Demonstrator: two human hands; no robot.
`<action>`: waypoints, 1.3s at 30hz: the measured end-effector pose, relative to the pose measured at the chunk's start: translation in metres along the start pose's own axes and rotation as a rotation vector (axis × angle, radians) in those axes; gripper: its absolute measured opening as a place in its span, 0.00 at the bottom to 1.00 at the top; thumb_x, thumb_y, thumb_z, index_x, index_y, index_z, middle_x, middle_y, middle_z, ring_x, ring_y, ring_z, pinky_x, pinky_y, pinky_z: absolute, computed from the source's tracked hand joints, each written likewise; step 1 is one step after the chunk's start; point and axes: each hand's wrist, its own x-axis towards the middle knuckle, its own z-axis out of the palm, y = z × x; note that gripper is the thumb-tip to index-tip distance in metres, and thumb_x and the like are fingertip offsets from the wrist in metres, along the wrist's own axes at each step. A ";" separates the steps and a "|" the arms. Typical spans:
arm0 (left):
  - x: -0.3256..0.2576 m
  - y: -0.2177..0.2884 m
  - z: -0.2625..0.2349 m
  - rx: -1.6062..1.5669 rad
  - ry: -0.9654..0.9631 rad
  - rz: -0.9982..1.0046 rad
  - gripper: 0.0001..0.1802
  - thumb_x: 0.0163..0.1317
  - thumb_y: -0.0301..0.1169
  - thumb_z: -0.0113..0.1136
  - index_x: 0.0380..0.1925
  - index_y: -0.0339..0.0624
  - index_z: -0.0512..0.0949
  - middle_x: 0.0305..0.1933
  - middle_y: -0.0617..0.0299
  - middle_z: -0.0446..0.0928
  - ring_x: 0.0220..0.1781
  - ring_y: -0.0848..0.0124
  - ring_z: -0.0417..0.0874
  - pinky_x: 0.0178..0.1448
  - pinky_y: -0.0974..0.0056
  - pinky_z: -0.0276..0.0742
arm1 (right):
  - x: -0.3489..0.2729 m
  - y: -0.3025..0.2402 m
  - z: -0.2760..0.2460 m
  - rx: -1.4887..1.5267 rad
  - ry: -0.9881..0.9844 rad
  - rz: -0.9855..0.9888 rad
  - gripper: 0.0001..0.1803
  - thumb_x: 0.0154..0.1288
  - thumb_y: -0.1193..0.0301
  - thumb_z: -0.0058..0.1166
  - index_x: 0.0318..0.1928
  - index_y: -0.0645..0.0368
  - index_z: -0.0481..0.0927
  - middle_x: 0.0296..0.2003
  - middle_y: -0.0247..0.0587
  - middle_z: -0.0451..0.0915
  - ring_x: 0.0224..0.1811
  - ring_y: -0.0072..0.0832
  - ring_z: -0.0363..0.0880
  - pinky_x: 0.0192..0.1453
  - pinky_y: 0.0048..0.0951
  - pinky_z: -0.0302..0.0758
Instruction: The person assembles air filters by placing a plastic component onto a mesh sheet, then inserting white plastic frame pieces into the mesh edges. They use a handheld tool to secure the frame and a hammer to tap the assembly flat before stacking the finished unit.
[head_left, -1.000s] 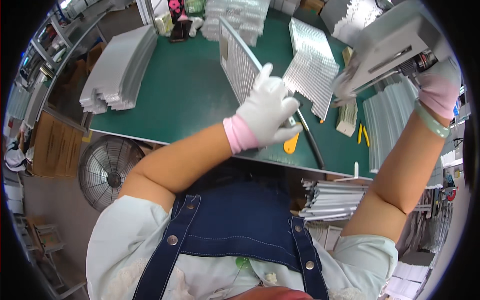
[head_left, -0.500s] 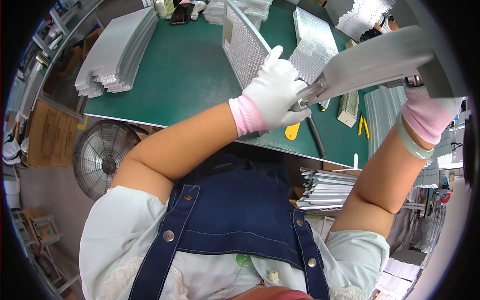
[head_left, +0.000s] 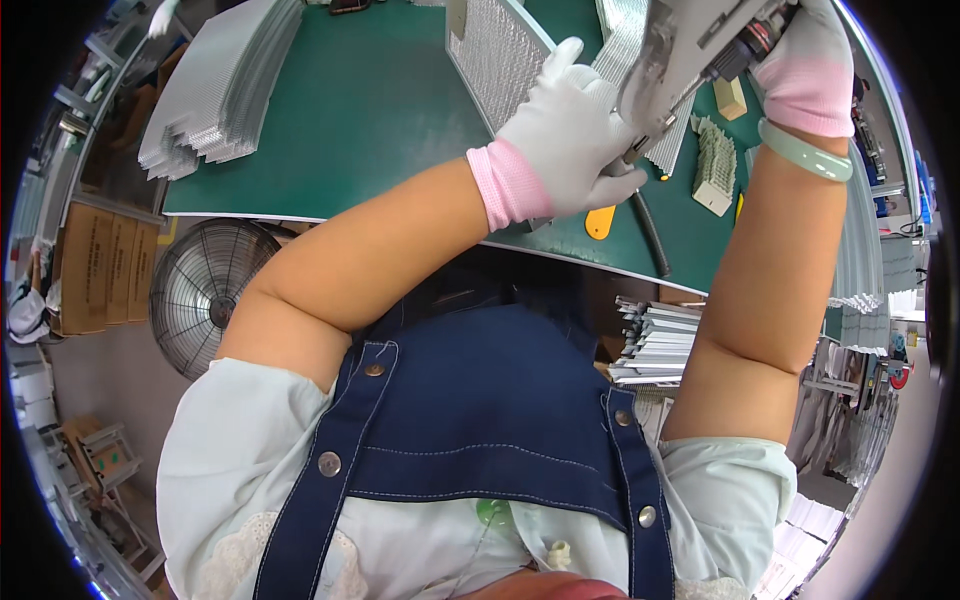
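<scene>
My left hand (head_left: 575, 130), in a white glove with a pink cuff, is closed around the near edge of a framed silver mesh panel (head_left: 495, 65) standing on edge. Its thumb and fingers meet near the tool's nose, and the exact grip is partly hidden. My gloved right hand (head_left: 812, 50) is wrapped around a grey handheld power tool (head_left: 690, 45) that looks like a rivet gun. The tool's nose points down beside my left fingertips. A yellow tag (head_left: 600, 223) and a dark rod-like handle (head_left: 650, 235) lie just below.
A stack of silver mesh sheets (head_left: 220, 85) sits at the left of the green table (head_left: 370, 110). Right of the tool are a pale ridged block (head_left: 713, 170) and a small wooden block (head_left: 730, 98). A floor fan (head_left: 215, 300) stands below left; metal strips (head_left: 660, 340) lie under the table edge.
The tool has swung to a steeper angle, its nose still near my left hand. My right hand has moved up and inward. The view has shifted slightly; my left hand keeps its grip.
</scene>
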 end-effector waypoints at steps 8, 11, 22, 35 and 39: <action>-0.001 0.002 0.005 0.047 0.210 0.057 0.19 0.54 0.51 0.62 0.22 0.46 0.81 0.24 0.55 0.71 0.35 0.55 0.75 0.66 0.39 0.58 | -0.004 0.003 0.000 -0.026 -0.052 -0.052 0.14 0.70 0.68 0.51 0.49 0.64 0.80 0.43 0.44 0.85 0.41 0.32 0.86 0.48 0.35 0.84; -0.002 0.001 0.003 0.044 0.170 0.059 0.19 0.54 0.50 0.62 0.23 0.46 0.81 0.25 0.55 0.71 0.35 0.55 0.76 0.67 0.38 0.58 | -0.006 0.003 0.001 -0.043 -0.079 -0.080 0.14 0.70 0.70 0.50 0.50 0.64 0.80 0.44 0.43 0.85 0.42 0.31 0.86 0.49 0.34 0.84; 0.002 0.001 -0.004 -0.103 0.112 0.080 0.19 0.52 0.49 0.63 0.38 0.48 0.80 0.33 0.53 0.77 0.39 0.52 0.78 0.69 0.40 0.58 | -0.048 0.014 0.031 -0.335 -0.022 -0.542 0.12 0.70 0.72 0.51 0.50 0.64 0.80 0.45 0.42 0.84 0.44 0.28 0.84 0.50 0.28 0.81; -0.084 -0.147 0.046 0.326 -0.367 -0.429 0.30 0.60 0.48 0.58 0.56 0.41 0.74 0.58 0.50 0.74 0.64 0.52 0.71 0.68 0.51 0.64 | -0.088 -0.062 -0.046 -1.061 0.462 -0.374 0.25 0.70 0.81 0.41 0.65 0.57 0.73 0.48 0.38 0.79 0.45 0.21 0.77 0.49 0.21 0.75; -0.081 -0.198 0.060 0.217 -0.696 -0.706 0.31 0.61 0.47 0.58 0.59 0.40 0.74 0.59 0.51 0.76 0.63 0.55 0.76 0.67 0.53 0.68 | -0.104 -0.058 -0.056 -1.339 0.350 -0.472 0.19 0.75 0.72 0.44 0.63 0.61 0.74 0.50 0.39 0.79 0.46 0.24 0.81 0.44 0.22 0.78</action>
